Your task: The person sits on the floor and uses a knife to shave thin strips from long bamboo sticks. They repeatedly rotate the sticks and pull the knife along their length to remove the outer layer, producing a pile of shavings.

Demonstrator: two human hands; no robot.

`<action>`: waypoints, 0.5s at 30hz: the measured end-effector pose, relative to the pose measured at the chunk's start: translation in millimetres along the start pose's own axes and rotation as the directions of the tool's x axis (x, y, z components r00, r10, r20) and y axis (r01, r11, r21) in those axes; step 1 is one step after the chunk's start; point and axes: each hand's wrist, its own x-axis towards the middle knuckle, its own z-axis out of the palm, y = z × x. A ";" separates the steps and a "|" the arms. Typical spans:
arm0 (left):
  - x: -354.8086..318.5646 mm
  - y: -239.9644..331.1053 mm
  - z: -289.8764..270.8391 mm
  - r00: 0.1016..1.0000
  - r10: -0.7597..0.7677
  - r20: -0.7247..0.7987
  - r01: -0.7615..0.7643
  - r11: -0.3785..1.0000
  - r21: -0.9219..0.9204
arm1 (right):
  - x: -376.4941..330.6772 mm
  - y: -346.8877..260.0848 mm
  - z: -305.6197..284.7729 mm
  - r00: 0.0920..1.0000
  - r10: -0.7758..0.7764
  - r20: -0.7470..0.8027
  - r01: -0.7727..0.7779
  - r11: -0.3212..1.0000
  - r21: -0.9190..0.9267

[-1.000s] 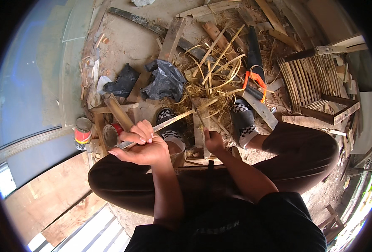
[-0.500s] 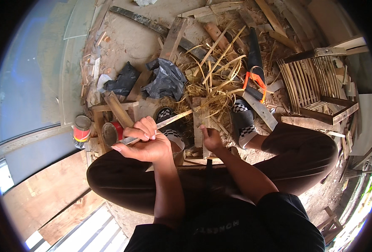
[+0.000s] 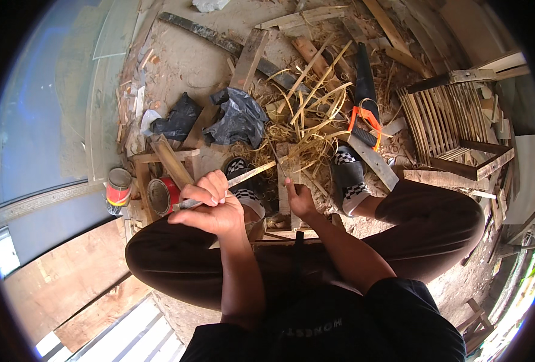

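My left hand [image 3: 210, 202] is closed round a thin pale bamboo strip [image 3: 252, 172], palm turned up. One end of the strip sticks out beside my thumb; the other slants right to an upright wooden board [image 3: 285, 196] between my feet. My right hand [image 3: 300, 200] is closed, thumb extended, just right of that board. From it a thin dark blade [image 3: 278, 158], seemingly a knife's, points up and away across the strip's far end. The handle is hidden in my fist. Beyond the board lies a heap of curled bamboo shavings [image 3: 309, 130].
A handsaw with an orange handle [image 3: 366, 120] lies beyond my right foot. Black plastic bags [image 3: 238, 117] are left of the shavings. Two red cans [image 3: 162, 196] [image 3: 119, 186] stand at left. A slatted wooden frame [image 3: 445, 120] is at right, with scrap planks [image 3: 250, 58] around.
My left hand and the strip have shifted slightly left and back, and the strip's far end has drawn away from the shavings. My right hand has moved slightly, with more of the dark blade showing.
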 end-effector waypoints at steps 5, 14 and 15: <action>5.2 8.9 -6.5 1.000 -0.007 0.030 0.004 0.994 0.110 | 6.0 -9.9 -12.3 0.995 0.095 0.028 -0.093 0.992 -0.088; 5.8 9.5 0.5 0.990 0.057 -0.128 -0.043 0.993 0.111 | -16.7 -40.6 2.8 0.984 -0.175 0.044 0.168 0.977 0.128; 6.7 9.2 -2.6 0.995 0.035 -0.095 -0.029 0.998 0.063 | -20.2 -49.1 2.5 0.974 -0.220 0.049 0.213 0.971 0.112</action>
